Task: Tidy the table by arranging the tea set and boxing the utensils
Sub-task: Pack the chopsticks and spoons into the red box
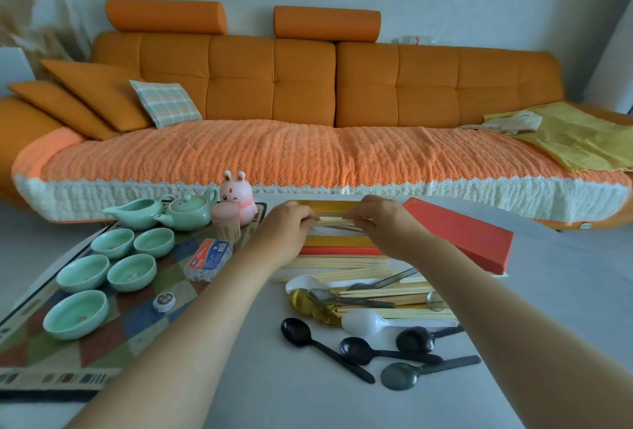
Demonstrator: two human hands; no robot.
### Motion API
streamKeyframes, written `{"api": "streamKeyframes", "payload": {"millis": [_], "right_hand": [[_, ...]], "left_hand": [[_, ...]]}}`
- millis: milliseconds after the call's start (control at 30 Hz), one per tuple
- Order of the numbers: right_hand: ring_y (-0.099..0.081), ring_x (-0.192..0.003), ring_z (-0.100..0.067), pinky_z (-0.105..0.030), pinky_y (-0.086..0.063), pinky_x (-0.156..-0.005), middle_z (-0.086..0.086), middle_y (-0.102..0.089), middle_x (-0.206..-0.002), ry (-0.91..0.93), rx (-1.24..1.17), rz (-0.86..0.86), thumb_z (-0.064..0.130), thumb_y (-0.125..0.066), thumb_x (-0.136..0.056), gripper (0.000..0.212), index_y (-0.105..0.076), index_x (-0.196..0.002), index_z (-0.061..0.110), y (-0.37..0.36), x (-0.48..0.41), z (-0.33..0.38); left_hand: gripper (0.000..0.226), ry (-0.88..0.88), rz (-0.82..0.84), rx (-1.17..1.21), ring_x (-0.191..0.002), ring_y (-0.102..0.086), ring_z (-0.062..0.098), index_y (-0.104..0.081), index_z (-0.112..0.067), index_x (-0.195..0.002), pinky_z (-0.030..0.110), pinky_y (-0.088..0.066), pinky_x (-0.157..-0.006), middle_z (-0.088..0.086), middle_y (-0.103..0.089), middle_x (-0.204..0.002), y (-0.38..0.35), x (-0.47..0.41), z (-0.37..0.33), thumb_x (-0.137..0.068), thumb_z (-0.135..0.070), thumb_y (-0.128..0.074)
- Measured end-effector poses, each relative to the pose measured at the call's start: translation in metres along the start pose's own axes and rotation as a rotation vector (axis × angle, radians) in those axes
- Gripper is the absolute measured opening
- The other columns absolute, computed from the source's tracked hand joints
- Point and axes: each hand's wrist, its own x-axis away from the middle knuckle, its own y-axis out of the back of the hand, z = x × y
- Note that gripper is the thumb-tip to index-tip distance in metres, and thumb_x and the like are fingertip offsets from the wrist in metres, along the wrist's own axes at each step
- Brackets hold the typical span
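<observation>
The left hand point(291, 219) and right hand point(380, 219) each pinched one end of a few chopsticks point(334, 219) over the open box point(339, 241) at mid-frame. Low in the frame, black spoons point(325, 346) lay loose on the counter point(548, 291). Above them a utensil pile point(359, 267) sat just below the box. The red lid point(459, 233) lay to its right, with tea cups point(132, 273) and teapot point(188, 211) at left. The bundle was best kept level, parallel to the box's long side, with both ends lowered together.

Near the teapot point(190, 211) sit five green cups point(132, 272) and one pitcher point(137, 211); well right of it, four dark spoons point(356, 350) and two white spoons point(359, 320).
</observation>
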Motion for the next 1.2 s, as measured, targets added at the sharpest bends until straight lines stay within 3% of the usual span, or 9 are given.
{"api": "streamKeyframes", "payload": {"millis": [167, 300, 400, 500, 633, 733, 967, 1100, 1200], "right_hand": [[-0.056, -0.098, -0.021, -0.028, -0.044, -0.083, -0.004, -0.058, -0.111, -0.036, 0.039, -0.030, 0.005, -0.045, -0.100, 0.032, -0.068, -0.121, 0.013, -0.004, -0.024, -0.010], [-0.058, -0.086, -0.017, -0.029, -0.049, -0.072, -0.002, -0.063, -0.114, -0.176, -0.025, -0.071, 0.004, -0.047, -0.099, 0.033, -0.070, -0.118, 0.018, -0.008, -0.043, -0.015], [-0.060, -0.077, -0.014, -0.028, -0.052, -0.070, -0.003, -0.068, -0.111, -0.222, -0.044, -0.073, 0.005, -0.048, -0.098, 0.031, -0.072, -0.113, 0.019, -0.024, -0.052, -0.016], [-0.060, -0.067, -0.011, -0.029, -0.055, -0.066, -0.003, -0.068, -0.107, -0.284, -0.032, -0.026, 0.004, -0.046, -0.097, 0.033, -0.072, -0.112, 0.019, -0.033, -0.059, -0.016], [-0.052, -0.054, -0.011, -0.028, -0.047, -0.049, -0.001, -0.063, -0.093, -0.342, 0.000, -0.034, -0.002, -0.045, -0.093, 0.038, -0.071, -0.109, 0.021, -0.035, -0.062, -0.022], [-0.064, -0.071, -0.019, -0.035, -0.059, -0.065, -0.003, -0.067, -0.106, -0.364, 0.038, -0.012, -0.004, -0.050, -0.089, 0.039, -0.072, -0.105, 0.023, -0.036, -0.061, -0.024], [-0.064, -0.098, -0.017, -0.029, -0.056, -0.081, 0.000, -0.066, -0.118, -0.311, -0.040, 0.087, -0.015, -0.037, -0.088, 0.057, -0.068, -0.121, 0.020, -0.029, -0.056, -0.015], [-0.060, -0.069, -0.012, -0.023, -0.047, -0.059, 0.001, -0.069, -0.110, -0.267, -0.085, 0.096, 0.002, -0.041, -0.093, 0.042, -0.071, -0.114, 0.022, -0.026, -0.051, -0.010], [-0.056, -0.066, -0.014, -0.026, -0.046, -0.060, -0.001, -0.068, -0.100, -0.205, 0.020, 0.259, 0.022, -0.042, -0.098, 0.033, -0.069, -0.117, 0.022, -0.019, -0.045, -0.003]], "left_hand": [[0.030, -0.054, -0.059, -0.108, -0.119, -0.047, 0.023, -0.061, -0.016, -0.128, 0.037, -0.041, -0.096, 0.002, -0.057, -0.122, -0.008, -0.012, 0.011, -0.102, -0.022, -0.047], [0.045, -0.071, 0.037, -0.232, -0.135, -0.037, 0.022, -0.044, -0.017, -0.145, 0.042, -0.034, -0.108, 0.000, -0.044, -0.147, -0.011, -0.019, 0.015, -0.103, -0.032, -0.043], [0.054, -0.036, 0.107, -0.268, -0.141, -0.032, 0.019, -0.039, -0.018, -0.149, 0.038, -0.027, -0.111, -0.003, -0.038, -0.154, -0.017, -0.021, 0.020, -0.102, -0.045, -0.037], [0.061, -0.003, 0.184, -0.273, -0.142, -0.030, 0.017, -0.041, -0.020, -0.147, 0.038, -0.026, -0.113, -0.001, -0.039, -0.154, -0.024, -0.025, 0.025, -0.100, -0.056, -0.030], [0.062, 0.008, 0.205, -0.291, -0.142, -0.029, 0.017, -0.044, -0.023, -0.146, 0.041, -0.028, -0.112, -0.005, -0.033, -0.156, -0.026, -0.025, 0.025, -0.099, -0.060, -0.028], [0.060, 0.007, 0.203, -0.265, -0.137, -0.033, 0.015, -0.046, -0.024, -0.144, 0.040, -0.033, -0.107, -0.007, -0.039, -0.149, -0.026, -0.023, 0.024, -0.099, -0.060, -0.028], [0.060, -0.022, 0.222, -0.313, -0.142, -0.030, 0.015, -0.038, -0.026, -0.148, 0.040, -0.031, -0.111, -0.005, -0.039, -0.154, -0.025, -0.019, 0.023, -0.099, -0.058, -0.026], [0.056, -0.071, 0.178, -0.326, -0.139, -0.032, 0.016, -0.043, -0.021, -0.145, 0.038, -0.029, -0.109, -0.004, -0.040, -0.151, -0.022, -0.016, 0.021, -0.100, -0.054, -0.031], [0.050, -0.160, 0.062, -0.334, -0.126, -0.041, 0.018, -0.051, -0.018, -0.136, 0.037, -0.035, -0.101, -0.004, -0.050, -0.136, -0.018, -0.012, 0.019, -0.098, -0.049, -0.041]]}}
